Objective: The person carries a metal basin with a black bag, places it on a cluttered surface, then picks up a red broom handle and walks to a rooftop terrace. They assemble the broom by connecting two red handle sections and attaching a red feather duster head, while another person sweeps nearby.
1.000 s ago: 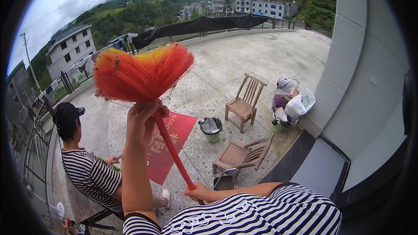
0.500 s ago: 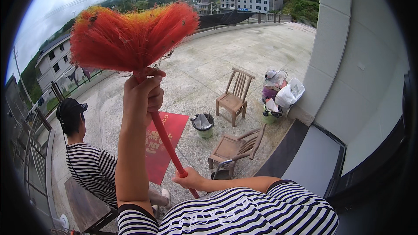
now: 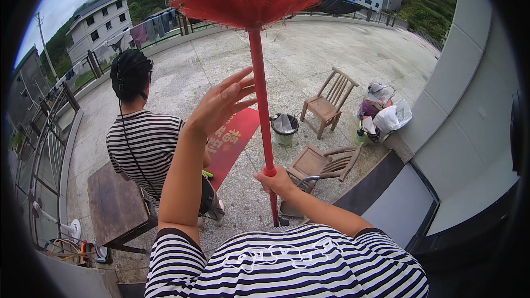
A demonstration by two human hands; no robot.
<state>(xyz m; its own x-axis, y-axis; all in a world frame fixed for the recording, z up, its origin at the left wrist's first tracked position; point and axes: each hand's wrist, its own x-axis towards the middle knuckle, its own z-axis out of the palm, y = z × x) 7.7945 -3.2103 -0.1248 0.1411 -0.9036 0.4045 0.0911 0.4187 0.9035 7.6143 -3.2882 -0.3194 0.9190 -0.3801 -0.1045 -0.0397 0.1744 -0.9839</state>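
A red broom (image 3: 261,99) stands upright before me, its bristle head at the top with yellow among the red fibres; the top of the head is cut off by the picture's edge. Low on the pole, near its ring-shaped collar, my right hand (image 3: 277,182) is closed around it. Higher up and to the left of the pole, my left hand (image 3: 223,102) has its fingers stretched out and apart, holding nothing. Its fingertips come close to the pole; whether they touch it I cannot tell.
A person (image 3: 144,143) in a striped shirt and black cap stands at left beside a wooden table (image 3: 118,204). A red mat (image 3: 234,143) lies on the floor. Two wooden chairs (image 3: 324,107), a lined bin (image 3: 284,128) and a pile of bags (image 3: 391,116) stand to the right, near a wall.
My left hand has let go of the pole below the bristles and opened. The broom has swung from leaning left to upright, its head further right. The view has shifted left.
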